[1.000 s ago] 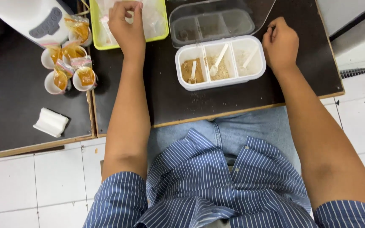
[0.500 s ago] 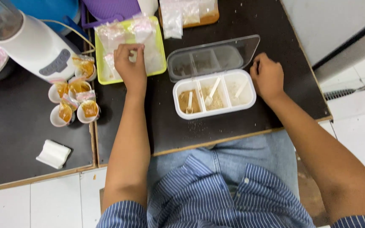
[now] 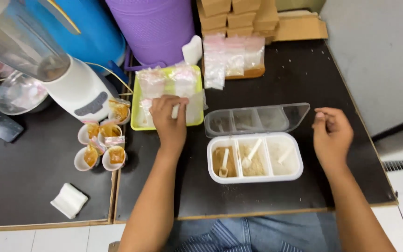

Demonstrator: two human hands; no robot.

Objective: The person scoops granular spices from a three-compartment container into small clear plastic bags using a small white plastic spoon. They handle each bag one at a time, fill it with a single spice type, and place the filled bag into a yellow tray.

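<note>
the left hand (image 3: 169,122) is resting over the near edge of a shallow yellow-green tray (image 3: 138,109), its fingers curling around a small clear plastic bag (image 3: 183,108) and pinching it; the bag is looking thin, crinkly and almost see-through, lying among more little bags (image 3: 152,77) with pinkish tops that are filling the tray. the tray is sitting on the black desk (image 3: 285,74), just left of a white three-part box (image 3: 254,158).

the right hand (image 3: 332,133) is hovering at the right of that box, loosely curled with thumb and forefinger nearly meeting; whether anything tiny is sitting between them is too small to tell.

the box is smooth white plastic with rounded corners, its clear grey lid (image 3: 256,119) standing open behind it. each compartment is holding a small white spoon: brown powder on the left, pale tan grains in the middle, white grains on the right.

left of the tray, small white cups (image 3: 100,147) of orange-brown sauce are clustering beside a white blender base (image 3: 80,95) with a clear jug. a folded white cloth (image 3: 69,200) is lying near the desk's front edge. a stack of sealed clear bags (image 3: 232,58) is leaning at the back, by a ribbed purple drum (image 3: 155,28) and cardboard boxes (image 3: 257,16).
</note>
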